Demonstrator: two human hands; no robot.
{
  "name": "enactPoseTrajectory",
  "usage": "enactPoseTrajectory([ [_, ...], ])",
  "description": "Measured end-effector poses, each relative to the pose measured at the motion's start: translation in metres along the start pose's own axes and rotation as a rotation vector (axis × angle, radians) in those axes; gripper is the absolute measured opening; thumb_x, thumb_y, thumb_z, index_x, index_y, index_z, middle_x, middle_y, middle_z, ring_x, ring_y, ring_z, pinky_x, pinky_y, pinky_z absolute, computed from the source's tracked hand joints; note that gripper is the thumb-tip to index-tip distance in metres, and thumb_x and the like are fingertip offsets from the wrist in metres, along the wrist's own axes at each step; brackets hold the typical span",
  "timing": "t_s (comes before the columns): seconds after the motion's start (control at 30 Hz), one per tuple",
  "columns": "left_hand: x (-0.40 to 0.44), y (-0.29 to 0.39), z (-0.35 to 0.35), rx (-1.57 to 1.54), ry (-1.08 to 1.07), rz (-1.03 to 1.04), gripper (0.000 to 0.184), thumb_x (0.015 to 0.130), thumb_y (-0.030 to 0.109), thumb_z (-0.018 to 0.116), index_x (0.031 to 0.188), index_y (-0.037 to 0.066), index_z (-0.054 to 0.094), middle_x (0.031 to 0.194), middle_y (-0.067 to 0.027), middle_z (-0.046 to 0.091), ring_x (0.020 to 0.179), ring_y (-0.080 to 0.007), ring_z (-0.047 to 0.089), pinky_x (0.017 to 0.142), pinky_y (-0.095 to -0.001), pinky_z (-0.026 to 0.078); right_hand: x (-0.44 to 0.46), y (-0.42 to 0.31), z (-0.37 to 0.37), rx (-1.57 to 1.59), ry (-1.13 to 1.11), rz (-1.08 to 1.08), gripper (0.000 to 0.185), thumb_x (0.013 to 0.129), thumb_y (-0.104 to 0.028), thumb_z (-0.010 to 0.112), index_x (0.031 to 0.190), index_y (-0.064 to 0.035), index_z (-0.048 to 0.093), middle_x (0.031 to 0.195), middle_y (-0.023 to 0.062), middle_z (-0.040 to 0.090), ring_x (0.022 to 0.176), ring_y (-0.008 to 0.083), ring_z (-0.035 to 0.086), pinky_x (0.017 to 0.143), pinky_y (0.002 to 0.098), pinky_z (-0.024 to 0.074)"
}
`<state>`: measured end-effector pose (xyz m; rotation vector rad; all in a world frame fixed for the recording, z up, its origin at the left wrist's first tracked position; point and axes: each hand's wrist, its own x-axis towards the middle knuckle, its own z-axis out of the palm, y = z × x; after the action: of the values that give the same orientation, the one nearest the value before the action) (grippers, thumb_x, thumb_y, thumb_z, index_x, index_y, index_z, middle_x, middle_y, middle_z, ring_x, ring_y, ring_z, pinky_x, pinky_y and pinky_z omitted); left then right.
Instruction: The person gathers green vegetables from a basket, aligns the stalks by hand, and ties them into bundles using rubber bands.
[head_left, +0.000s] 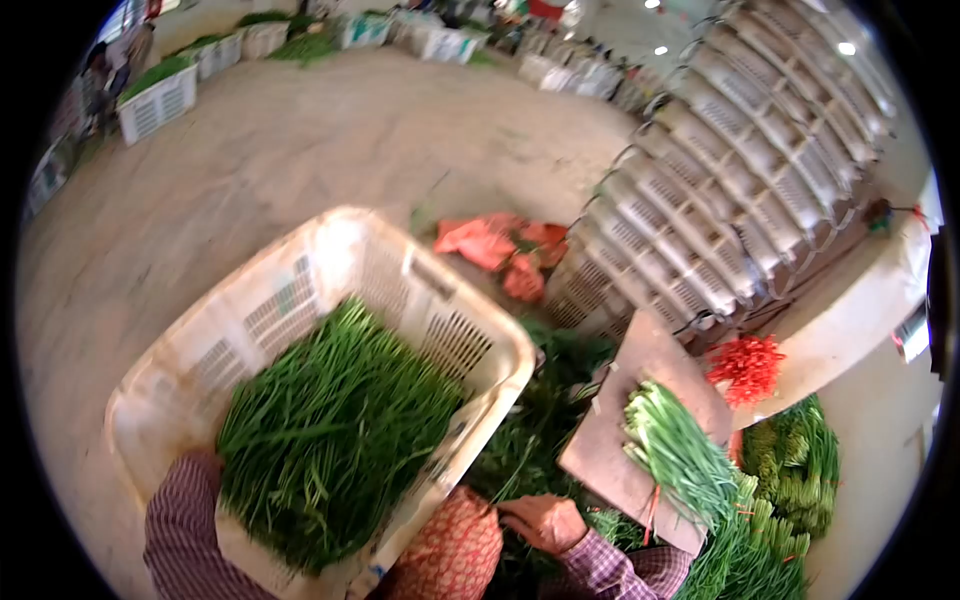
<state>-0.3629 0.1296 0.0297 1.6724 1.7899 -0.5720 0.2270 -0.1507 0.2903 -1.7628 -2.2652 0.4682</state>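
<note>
A large whitish plastic crate (520, 355) with slotted walls stands tilted before me, holding a pile of long green leafy stalks (340, 430). My left hand (203, 462) is at the crate's near left side, against the greens; its fingers are hidden. Beside my knee in red patterned cloth (455, 545), my right hand (545, 522) hovers over loose greens, fingers loosely bent and apart, with nothing visible in them. Right of it, a bundle of green stalks with pale ends (675, 450) lies on a brown board (600, 440).
Bunches of red ties (745, 370) hang beside the board. Tied green bundles (790, 460) are piled at the right. Stacked crates (700, 190) lean at upper right. An orange-red bag (490, 245) lies on the floor. Filled crates (160, 100) and people stand farther back.
</note>
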Motion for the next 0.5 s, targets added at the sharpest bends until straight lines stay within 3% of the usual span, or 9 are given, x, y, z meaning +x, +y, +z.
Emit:
enactPoseTrajectory([
  [0.23, -0.081, 0.025, -0.013, -0.065, -0.221, -0.138, 0.111, 0.064, 0.056, 0.076, 0.145, 0.007, 0.018, 0.147, -0.0210, 0.025, 0.132, -0.0355, 0.032, 0.105, -0.0450, 0.035, 0.008, -0.003, 0.005, 0.129, 0.062, -0.015, 0.023, 0.074, -0.011, 0.067, 0.097, -0.0079, 0.067, 0.078, 0.0123, 0.064, 0.067, 0.0319, 0.061, 0.061, 0.0397, 0.0478],
  [0.4, -0.118, 0.043, -0.002, -0.121, -0.371, -0.258, 0.119, 0.062, 0.059, 0.077, 0.148, 0.007, 0.013, 0.150, -0.0208, 0.021, 0.135, -0.0357, 0.029, 0.106, -0.0456, 0.033, 0.003, 0.001, 0.010, 0.121, -0.023, 0.039, 0.021, 0.077, -0.006, 0.066, 0.098, -0.0047, 0.065, 0.081, 0.0148, 0.063, 0.071, 0.0341, 0.061, 0.063, 0.0401, 0.0482],
  [0.5, -0.108, 0.035, 0.027, 0.001, -0.420, -0.210, 0.134, 0.054, 0.061, 0.081, 0.148, 0.007, 0.003, 0.153, -0.0192, 0.013, 0.138, -0.0346, 0.023, 0.109, -0.0442, 0.030, 0.006, 0.004, 0.011, 0.153, -0.024, 0.045, 0.023, 0.077, -0.004, 0.066, 0.099, -0.0025, 0.064, 0.083, 0.0146, 0.064, 0.073, 0.0335, 0.061, 0.066, 0.0388, 0.0485],
])
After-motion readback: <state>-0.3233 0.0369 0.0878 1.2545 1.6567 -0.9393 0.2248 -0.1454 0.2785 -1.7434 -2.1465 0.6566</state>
